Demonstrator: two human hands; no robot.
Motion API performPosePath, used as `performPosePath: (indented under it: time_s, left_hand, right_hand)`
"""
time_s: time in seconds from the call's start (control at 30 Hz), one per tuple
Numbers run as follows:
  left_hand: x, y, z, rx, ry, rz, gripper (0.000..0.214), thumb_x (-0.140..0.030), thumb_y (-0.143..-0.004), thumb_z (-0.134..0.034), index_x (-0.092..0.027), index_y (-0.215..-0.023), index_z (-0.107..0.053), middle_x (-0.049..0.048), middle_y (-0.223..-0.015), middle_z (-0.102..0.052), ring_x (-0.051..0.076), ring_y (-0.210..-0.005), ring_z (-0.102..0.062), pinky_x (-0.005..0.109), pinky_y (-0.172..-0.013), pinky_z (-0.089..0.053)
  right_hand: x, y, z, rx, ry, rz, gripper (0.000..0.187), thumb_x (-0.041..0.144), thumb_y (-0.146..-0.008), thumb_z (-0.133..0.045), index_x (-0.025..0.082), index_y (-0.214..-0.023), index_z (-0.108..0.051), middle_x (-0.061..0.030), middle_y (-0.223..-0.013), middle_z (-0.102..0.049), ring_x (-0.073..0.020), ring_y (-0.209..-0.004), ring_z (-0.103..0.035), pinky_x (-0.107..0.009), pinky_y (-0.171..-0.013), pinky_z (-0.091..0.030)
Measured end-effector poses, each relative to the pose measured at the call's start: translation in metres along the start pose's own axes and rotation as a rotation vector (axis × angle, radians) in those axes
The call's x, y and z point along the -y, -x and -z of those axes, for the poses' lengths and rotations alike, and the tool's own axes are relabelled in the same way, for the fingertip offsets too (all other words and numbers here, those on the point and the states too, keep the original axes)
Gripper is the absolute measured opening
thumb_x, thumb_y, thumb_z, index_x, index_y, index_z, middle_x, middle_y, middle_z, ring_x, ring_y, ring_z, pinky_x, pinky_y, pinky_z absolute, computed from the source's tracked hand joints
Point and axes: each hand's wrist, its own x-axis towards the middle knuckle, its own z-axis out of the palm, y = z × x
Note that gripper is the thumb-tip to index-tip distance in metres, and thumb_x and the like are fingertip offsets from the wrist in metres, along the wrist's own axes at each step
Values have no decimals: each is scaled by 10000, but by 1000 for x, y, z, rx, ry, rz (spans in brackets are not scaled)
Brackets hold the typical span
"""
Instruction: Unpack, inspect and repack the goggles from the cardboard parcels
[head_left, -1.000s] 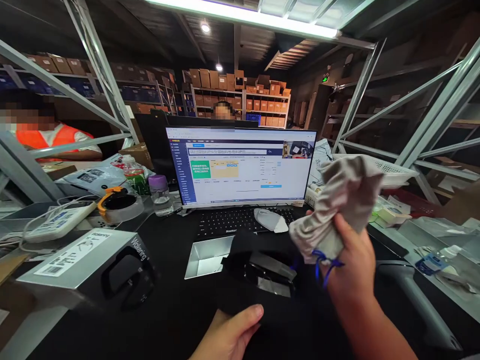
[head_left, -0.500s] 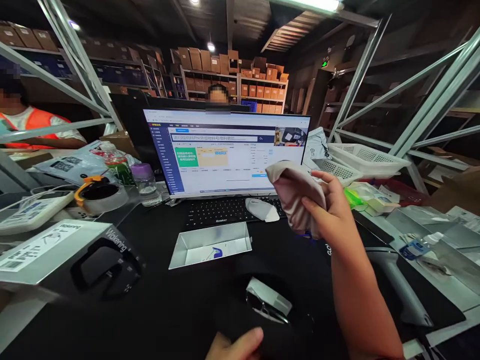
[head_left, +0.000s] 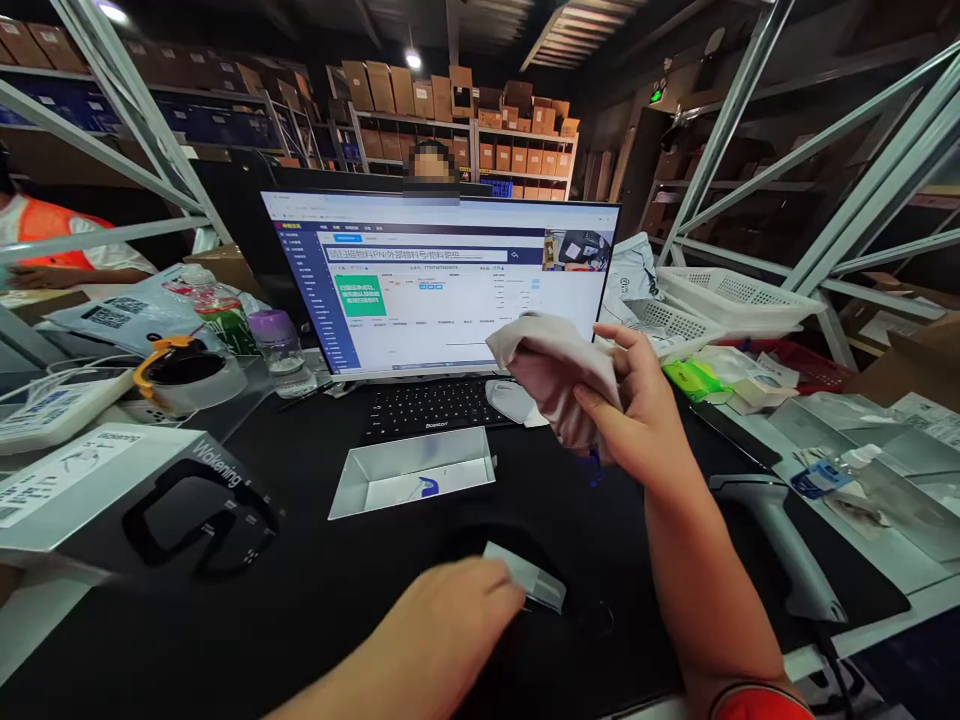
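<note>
Packing bench, mid-job: a beige pouch (head_left: 551, 375), bunched up with a blue cord (head_left: 595, 466) showing beneath it, hangs just above the right end of the keyboard (head_left: 431, 405), clenched in the person's right hand (head_left: 637, 410). The left hand (head_left: 442, 625) lies well in front of the keyboard, fingertips at a grey card (head_left: 536, 582) that rests on a dark shape on the black mat; whether it grasps the card cannot be told. Nothing shows inside the pouch, and the open tray (head_left: 352, 480) just in front of the keyboard holds only a blue scrap (head_left: 427, 487). A printed box (head_left: 112, 490) sits left of the keyboard, a scanner (head_left: 780, 535) well to its right, the lit monitor (head_left: 442, 290) directly behind. A co-worker in an orange vest (head_left: 45, 235) works far to the left.
</note>
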Motion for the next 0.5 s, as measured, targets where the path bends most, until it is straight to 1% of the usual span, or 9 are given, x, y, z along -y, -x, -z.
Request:
performPosePath:
  time_s: [0.03, 0.07, 0.13, 0.2, 0.27, 0.33, 0.43, 0.5]
  left_hand:
    - [-1, -17, 4, 111, -234, 2, 333, -142, -888, -490, -267, -1110, -705, 69, -1090, -712, 244, -990, -681, 356, -875, -524]
    - [-1, -34, 6, 139, -300, 16, 360, -92, -835, -529, -227, -1123, -698, 97, -1096, -707, 256, -954, -692, 358, -841, -532]
    - [-3, -62, 4, 204, -376, 17, 435, -60, -734, -632, -190, -1146, -685, 110, -1036, -715, 264, -838, -712, 344, -741, -550]
    - [-6, -77, -4, 244, -405, -3, 465, -53, -687, -689, -183, -1133, -696, 122, -999, -719, 272, -795, -718, 332, -678, -554]
    - [-10, -78, -14, 263, -447, -32, 402, -40, -726, -665, -180, -1100, -715, 158, -1037, -711, 295, -856, -723, 335, -668, -561]
    - [-12, -71, -21, 257, -471, -66, 346, -35, -785, -614, -184, -1077, -722, 178, -1084, -695, 311, -923, -719, 349, -690, -571]
    - [-13, -61, -23, 242, -465, -134, 351, -77, -838, -608, -229, -1144, -686, 132, -1089, -695, 287, -933, -717, 367, -764, -578]
    - [-13, -63, -22, 243, -460, -174, 340, -108, -864, -610, -238, -1173, -664, 109, -1060, -707, 274, -918, -719, 374, -796, -571]
  right_hand:
    - [0, 1, -1, 12, 11, 3, 596, 210, -818, -643, 266, -1379, -448, -1, -910, -599, -213, -826, -589, -346, -770, -465]
    - [1, 2, -1, 25, 19, 2, 605, 207, -817, -642, 264, -1386, -444, -4, -917, -598, -213, -830, -589, -349, -777, -466]
    - [3, 4, -1, 51, 26, -1, 616, 205, -825, -634, 265, -1403, -430, -11, -934, -601, -214, -835, -593, -354, -782, -470]
    - [5, 6, 0, 64, 24, 3, 621, 205, -834, -627, 274, -1414, -417, -17, -955, -608, -218, -848, -599, -357, -785, -477]
    - [6, 6, 1, 66, 16, 14, 621, 202, -836, -623, 282, -1415, -414, -21, -974, -616, -221, -862, -604, -359, -791, -482]
    - [6, 6, 0, 74, 13, 18, 625, 192, -832, -621, 286, -1414, -414, -22, -977, -617, -221, -861, -605, -358, -792, -487]
    - [3, 3, -3, 100, 16, 19, 634, 185, -826, -620, 287, -1416, -409, -26, -983, -615, -223, -863, -607, -363, -805, -493]
    - [1, 2, -7, 119, 23, 23, 631, 192, -830, -619, 288, -1417, -409, -30, -989, -615, -225, -863, -607, -370, -813, -499]
